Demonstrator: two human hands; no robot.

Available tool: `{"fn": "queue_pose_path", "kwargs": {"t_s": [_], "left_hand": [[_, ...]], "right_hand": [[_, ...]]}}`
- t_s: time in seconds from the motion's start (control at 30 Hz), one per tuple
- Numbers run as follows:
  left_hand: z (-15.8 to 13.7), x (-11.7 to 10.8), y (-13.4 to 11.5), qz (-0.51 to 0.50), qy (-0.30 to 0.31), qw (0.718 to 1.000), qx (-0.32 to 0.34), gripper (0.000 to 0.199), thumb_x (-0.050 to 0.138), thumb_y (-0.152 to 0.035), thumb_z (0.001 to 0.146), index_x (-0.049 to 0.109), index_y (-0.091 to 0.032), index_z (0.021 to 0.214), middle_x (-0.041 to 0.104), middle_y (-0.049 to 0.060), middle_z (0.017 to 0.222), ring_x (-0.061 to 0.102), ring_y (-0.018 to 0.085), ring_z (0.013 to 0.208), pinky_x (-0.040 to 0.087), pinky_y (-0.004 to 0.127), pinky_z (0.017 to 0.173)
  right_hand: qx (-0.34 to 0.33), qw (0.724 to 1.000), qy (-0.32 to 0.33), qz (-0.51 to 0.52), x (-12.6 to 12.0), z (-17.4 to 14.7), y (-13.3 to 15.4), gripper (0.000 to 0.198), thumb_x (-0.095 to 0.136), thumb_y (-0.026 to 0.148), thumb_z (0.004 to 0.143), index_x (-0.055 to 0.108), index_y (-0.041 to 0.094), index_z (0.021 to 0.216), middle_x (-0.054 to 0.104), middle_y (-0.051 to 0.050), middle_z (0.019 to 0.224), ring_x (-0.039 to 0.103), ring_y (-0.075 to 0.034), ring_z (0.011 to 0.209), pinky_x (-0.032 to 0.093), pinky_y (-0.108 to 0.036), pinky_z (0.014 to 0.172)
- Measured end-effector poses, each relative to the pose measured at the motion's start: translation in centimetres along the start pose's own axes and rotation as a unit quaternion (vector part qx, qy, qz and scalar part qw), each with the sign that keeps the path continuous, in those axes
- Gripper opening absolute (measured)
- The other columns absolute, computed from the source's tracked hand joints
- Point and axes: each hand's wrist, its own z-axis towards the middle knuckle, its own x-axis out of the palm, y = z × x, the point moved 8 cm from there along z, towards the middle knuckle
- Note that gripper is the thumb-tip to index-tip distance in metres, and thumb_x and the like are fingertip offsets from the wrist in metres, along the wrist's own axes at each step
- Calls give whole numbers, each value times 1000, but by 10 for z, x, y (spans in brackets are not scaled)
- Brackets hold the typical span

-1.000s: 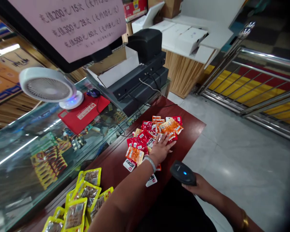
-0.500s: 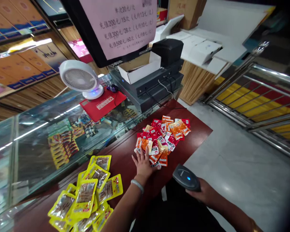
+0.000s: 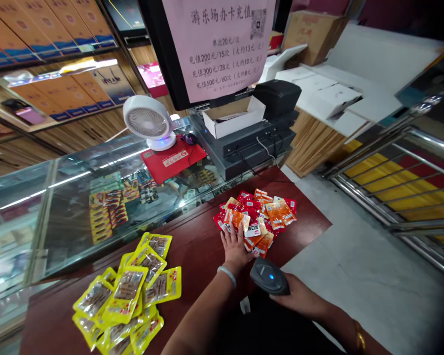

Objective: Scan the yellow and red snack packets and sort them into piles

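Note:
My left hand [image 3: 237, 248] rests with spread fingers on the near-left edge of a pile of small red and orange snack packets [image 3: 276, 213], its fingertips touching them. In my right hand [image 3: 294, 291] is a dark grey barcode scanner [image 3: 269, 276] with a lit blue light. The scanner's head points toward the packets and sits just right of my left wrist. To the left, a heap of yellow-edged snack packets [image 3: 128, 291] with clear windows lies on the same dark red-brown tabletop [image 3: 196, 246].
Behind the tabletop runs a glass display counter [image 3: 70, 197] bearing a white fan [image 3: 148, 118] and a red mat [image 3: 172, 160]. A monitor with a pink price sheet [image 3: 222, 54] stands above a grey cash drawer [image 3: 244, 145]. Metal railing [image 3: 399, 187] borders the floor at right.
My right hand has brought the scanner left, closer to my left hand and the red and orange packets. My left hand stays at the pile. The camera view has shifted.

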Motion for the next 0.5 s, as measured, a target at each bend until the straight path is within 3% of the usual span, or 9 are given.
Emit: {"fn": "queue_pose_path", "kwargs": {"t_s": [0.3, 0.5], "left_hand": [[13, -2, -12, -8, 25, 1000, -17, 131, 78, -61, 53, 11, -23, 158, -7, 17, 164, -10, 47, 148, 1, 67, 116], [-12, -9, -7, -34, 45, 998, 11, 109, 68, -51, 71, 10, -20, 159, -4, 17, 164, 0, 39, 151, 11, 59, 120]], "right_hand": [[-38, 999, 32, 2, -28, 11, -2, 58, 74, 53, 77, 68, 17, 122, 74, -12, 117, 68, -36, 109, 52, -50, 98], [-33, 997, 70, -10, -25, 29, -3, 59, 74, 56, 76, 69, 16, 119, 74, -15, 118, 67, -37, 110, 48, -55, 103]]}}
